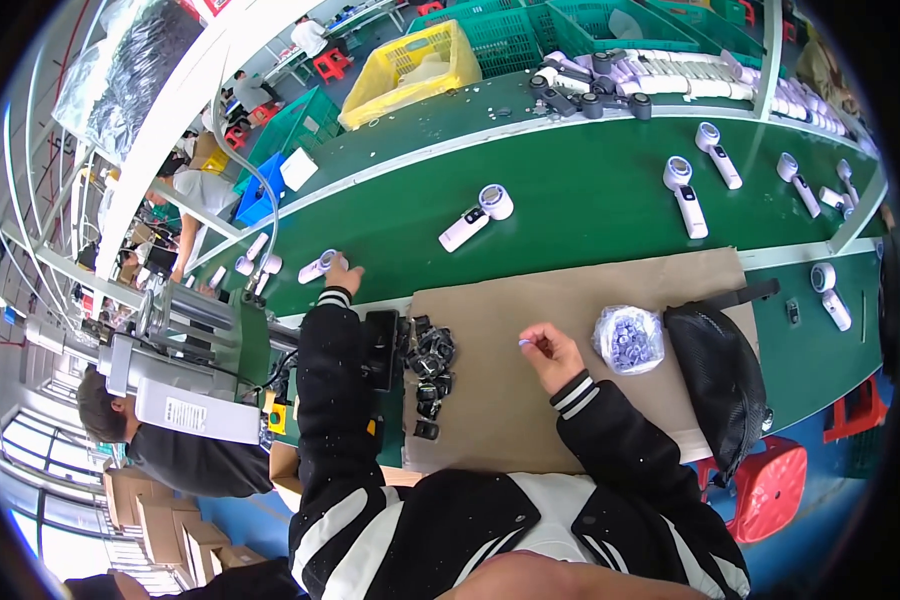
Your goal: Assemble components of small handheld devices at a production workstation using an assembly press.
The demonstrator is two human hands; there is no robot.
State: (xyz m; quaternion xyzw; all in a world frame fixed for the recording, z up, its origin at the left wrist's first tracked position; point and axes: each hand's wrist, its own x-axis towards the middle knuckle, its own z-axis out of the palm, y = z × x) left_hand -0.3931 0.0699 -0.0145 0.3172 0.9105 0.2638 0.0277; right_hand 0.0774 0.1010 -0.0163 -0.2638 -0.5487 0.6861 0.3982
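- Touched with the left hand [347,275], left of the flat brown cardboard sheet [510,420], the ring-shaped head of a white-and-lilac handheld device [312,270]; had fingers partly curled about that head, though could not tell how firmly.
- Had this device lying on the green counter [590,165], outside the sheet's far-left corner, with its long axis aslant: handle leftward and nearer, head rightward and slightly farther.
- Pinched in the right hand [558,360], above the sheet, a tiny lilac piece [525,342] between nearly closed thumb and fingertips; was well apart from the device, far to its right and nearer the body, leaving the left hand much closer.
- Had on the sheet's right part a clear plastic bag of lilac pieces [630,342], and along its left edge a heap of small black parts [428,362].
- Had beyond its far edge a second white-and-lilac device [465,229], similarly aslant.
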